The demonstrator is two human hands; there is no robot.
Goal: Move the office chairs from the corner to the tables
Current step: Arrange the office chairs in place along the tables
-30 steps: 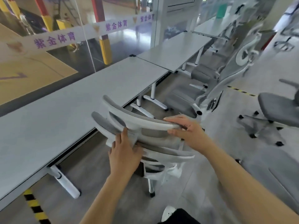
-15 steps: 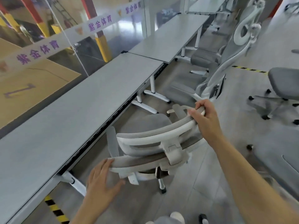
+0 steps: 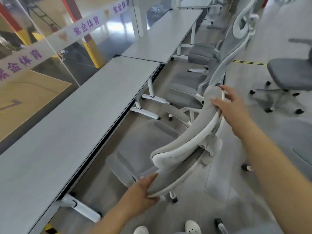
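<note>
Grey office chair (image 3: 179, 149) gripped by two hands, left hand (image 3: 143, 191) and right hand (image 3: 236, 107).

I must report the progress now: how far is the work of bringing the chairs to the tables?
Done: at least one chair already stands at the far table. In hand: the left hand and right hand both grip the backrest of a grey chair, its seat close to the near table but not tucked under. Left: a darker chair stands on open floor, away from the tables.
</note>
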